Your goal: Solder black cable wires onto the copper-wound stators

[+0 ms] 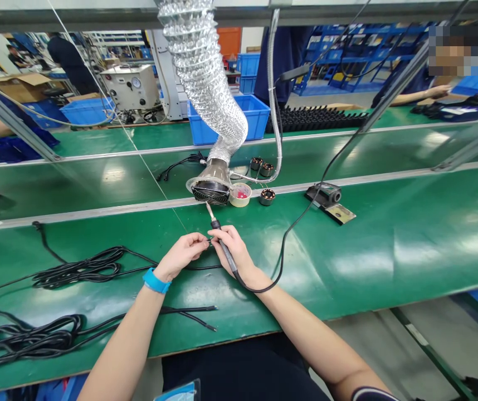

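My right hand (235,253) is closed round a soldering iron (226,252), its tip pointing up and away toward the fume extractor mouth (210,191). Fingers of my left hand (183,253) pinch a thin dark cable end close to my right fingertips; the hands nearly meet there. A black cable (203,267) runs under both hands. Between the bench's front edge and my left wrist lie two more cable ends (197,314). Coiled black cables (84,267) rest to the left. Just beyond the iron tip stand a round tub (240,195) with something red inside and a small copper-wound stator (267,196).
The iron's stand (326,197) sits to the right, and the iron's cord (287,234) loops over the bench. A silver duct (205,72) hangs from above. Behind are two more stators (262,165), blue bins (251,114) and co-workers, one with a hand (437,92) over the far bench.
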Tool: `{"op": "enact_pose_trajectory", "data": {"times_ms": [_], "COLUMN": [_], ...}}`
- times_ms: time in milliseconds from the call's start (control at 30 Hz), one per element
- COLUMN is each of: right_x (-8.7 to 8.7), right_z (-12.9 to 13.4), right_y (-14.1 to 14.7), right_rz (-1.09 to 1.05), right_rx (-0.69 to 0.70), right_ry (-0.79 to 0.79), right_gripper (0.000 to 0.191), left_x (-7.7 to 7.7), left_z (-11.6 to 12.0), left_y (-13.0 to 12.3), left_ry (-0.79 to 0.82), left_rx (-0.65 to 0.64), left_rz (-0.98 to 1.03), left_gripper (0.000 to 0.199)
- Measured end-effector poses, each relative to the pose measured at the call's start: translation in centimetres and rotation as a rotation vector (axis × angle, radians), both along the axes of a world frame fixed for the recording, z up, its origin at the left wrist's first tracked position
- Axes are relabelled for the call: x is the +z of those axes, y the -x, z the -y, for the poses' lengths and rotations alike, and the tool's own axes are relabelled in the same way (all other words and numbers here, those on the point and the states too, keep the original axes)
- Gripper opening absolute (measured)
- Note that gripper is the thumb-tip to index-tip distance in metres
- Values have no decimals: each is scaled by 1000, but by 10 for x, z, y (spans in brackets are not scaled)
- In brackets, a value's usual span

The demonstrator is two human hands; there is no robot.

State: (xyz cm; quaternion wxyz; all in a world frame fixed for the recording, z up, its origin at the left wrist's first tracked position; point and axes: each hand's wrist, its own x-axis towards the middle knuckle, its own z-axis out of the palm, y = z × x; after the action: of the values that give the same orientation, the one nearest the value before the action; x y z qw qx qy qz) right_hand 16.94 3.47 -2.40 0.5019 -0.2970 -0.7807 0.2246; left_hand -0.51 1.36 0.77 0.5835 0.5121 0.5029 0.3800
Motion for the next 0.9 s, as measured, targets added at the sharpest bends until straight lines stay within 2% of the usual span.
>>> {"op": "enact_pose_trajectory", "data": {"times_ms": [133,367,700,900], "right_x": [-2,2,-5,3], "right_z": [1,5,-6,-1], "right_y": [1,-3,-4,-5], "right_rz": [26,19,-32,-54], "right_rx": [12,26,-30,-39], "right_ry": [7,51,101,104], "right_gripper": [36,38,37,36], "left_x": [-2,-7,-5,-4], "left_z": [-1,-4,-3,-3], "left_y": [-2,-2,1,0], "left_ry": [33,53,77,74], "left_rx": [38,120,101,84], "left_rz": [47,33,32,-4], "left_gripper": [35,27,29,29]}}
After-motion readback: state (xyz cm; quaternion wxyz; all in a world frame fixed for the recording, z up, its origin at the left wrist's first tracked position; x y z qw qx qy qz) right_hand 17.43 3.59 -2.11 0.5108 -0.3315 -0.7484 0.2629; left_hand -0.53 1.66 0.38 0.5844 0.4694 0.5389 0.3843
